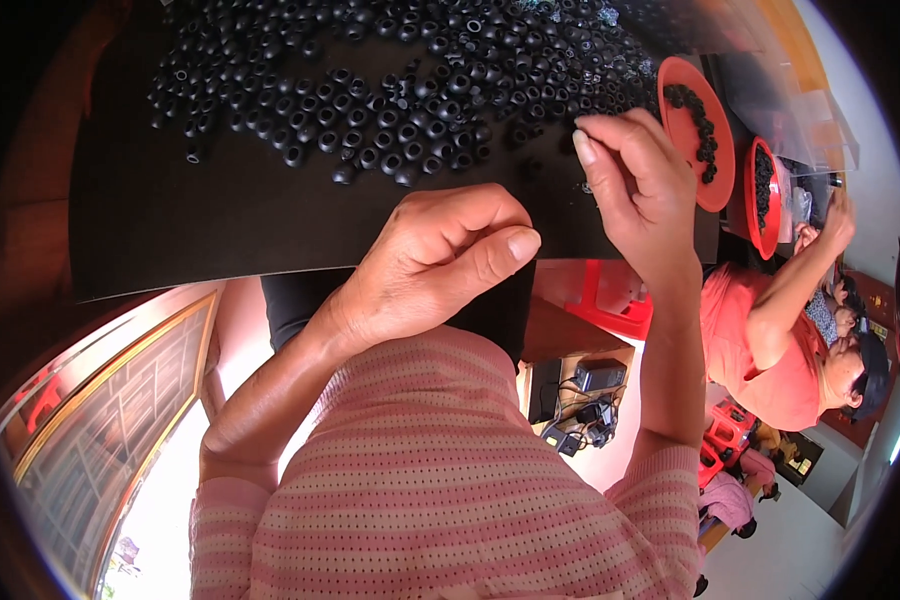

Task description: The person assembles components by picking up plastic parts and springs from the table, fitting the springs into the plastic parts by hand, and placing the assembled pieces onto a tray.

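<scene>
Many small black rounded pieces (390, 140), each with a round hole, lie spread over the far part of a dark table (190, 235). My left hand (440, 260) hovers over the table's near edge, fingers curled in and thumb laid along them; whatever is inside is hidden. Farther right, my right hand (640, 180) is raised near the pieces, its thumb and index fingertips drawn close together. I cannot make out anything between them. Beside that hand, an orange-red oval dish (678, 125) holds a row of small black parts (705, 140).
A second red dish (753, 220) of black parts stands farther right, near a person (770, 340) in an orange-red top with an arm raised. Clear plastic (810, 120) lies behind. Below the table are a red stool (610, 305) and a wooden shelf with cables and adapters (585, 400).
</scene>
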A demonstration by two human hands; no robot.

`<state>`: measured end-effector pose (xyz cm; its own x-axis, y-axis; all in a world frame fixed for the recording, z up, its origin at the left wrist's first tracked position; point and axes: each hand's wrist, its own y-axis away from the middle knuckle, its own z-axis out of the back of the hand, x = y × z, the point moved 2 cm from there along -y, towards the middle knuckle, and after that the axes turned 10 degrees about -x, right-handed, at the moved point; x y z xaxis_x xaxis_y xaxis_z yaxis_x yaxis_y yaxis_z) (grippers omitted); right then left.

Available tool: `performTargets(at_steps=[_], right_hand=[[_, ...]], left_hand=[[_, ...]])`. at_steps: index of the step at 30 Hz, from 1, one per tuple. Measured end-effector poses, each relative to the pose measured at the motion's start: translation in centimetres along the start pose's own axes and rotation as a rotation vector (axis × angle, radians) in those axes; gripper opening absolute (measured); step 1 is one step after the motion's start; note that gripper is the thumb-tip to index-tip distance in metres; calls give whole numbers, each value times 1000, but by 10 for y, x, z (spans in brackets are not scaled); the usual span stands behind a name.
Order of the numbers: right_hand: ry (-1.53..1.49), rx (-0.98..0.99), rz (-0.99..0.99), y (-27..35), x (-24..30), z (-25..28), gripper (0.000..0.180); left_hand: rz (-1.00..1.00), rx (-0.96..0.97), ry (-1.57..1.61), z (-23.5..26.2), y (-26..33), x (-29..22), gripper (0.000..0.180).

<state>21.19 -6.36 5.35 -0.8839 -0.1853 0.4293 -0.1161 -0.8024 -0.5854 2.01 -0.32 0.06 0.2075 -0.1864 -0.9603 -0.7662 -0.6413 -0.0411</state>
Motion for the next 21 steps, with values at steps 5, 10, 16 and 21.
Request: performTargets(at_steps=[5, 10, 16, 21], right_hand=[[37, 82, -164, 21, -14, -4, 14], [95, 63, -151, 18, -21, -15, 15], [253, 128, 1, 7, -21, -25, 20], [222, 95, 22, 1, -21, -25, 19]], left_hand=[[-81, -13, -20, -1, -1, 3, 29], [-18, 27, -25, -1, -1, 2, 28], [-33, 21, -22, -3, -2, 0, 26], [30, -4, -36, -3, -2, -2, 22]])
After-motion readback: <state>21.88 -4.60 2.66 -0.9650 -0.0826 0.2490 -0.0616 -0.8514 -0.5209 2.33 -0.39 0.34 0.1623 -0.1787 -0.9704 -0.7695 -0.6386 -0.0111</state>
